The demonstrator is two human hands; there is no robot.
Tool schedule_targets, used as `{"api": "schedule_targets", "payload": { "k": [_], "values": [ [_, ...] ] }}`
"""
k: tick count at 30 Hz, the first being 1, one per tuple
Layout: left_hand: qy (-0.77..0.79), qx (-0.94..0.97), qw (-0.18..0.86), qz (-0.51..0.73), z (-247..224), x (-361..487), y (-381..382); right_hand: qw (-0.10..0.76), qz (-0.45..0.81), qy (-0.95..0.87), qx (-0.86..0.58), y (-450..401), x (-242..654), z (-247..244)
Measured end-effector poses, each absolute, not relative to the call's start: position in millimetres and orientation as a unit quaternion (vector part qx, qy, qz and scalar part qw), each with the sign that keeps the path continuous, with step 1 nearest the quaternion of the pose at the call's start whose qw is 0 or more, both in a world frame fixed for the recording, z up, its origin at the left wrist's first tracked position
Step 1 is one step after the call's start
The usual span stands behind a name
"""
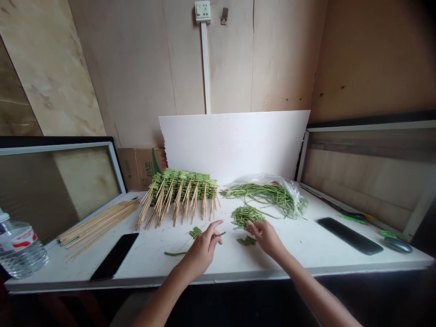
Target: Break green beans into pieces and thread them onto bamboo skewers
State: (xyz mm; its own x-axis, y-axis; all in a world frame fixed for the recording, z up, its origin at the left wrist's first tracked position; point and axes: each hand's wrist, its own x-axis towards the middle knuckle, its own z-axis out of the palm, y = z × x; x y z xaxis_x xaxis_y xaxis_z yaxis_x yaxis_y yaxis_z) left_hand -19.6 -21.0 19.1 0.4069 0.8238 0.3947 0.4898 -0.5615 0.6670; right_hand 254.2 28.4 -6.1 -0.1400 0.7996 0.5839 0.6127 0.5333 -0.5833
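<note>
My left hand [203, 245] is above the front of the table, a short cut piece of green bean [222, 234] poking out between its fingers. Beside it lies a small row of cut beans [195, 232], with thin sticks near it. A longer bean [174, 254] rests to the left of my wrist. My right hand [265, 235] is at the near edge of a heap of cut bean pieces [245, 215], thumb and fingertips pinched together. What they pinch, if anything, I cannot make out. Just below those fingertips is a small group of cut beans [246, 240].
Stacked bean skewers [184, 186] fill the back left, with bare bamboo skewers [102, 221] beside them. Long whole beans [269, 193] spill from a plastic bag [299, 200]. Phone [115, 256], water bottle [22, 245], black flat object [350, 235] and mouse [398, 245] lie outward.
</note>
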Motion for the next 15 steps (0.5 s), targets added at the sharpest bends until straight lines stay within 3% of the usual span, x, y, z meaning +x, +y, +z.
{"api": "schedule_targets", "payload": {
  "k": [5,15],
  "values": [
    [0.391,0.810,0.261,0.350,17.5,-14.3,-25.2,0.409,0.234,-0.797,-0.377,-1.2,223.9,13.4],
    [0.390,0.812,0.189,0.390,16.9,-18.2,-18.3,0.456,0.169,-0.796,-0.361,-14.9,209.4,21.7]
  ]
}}
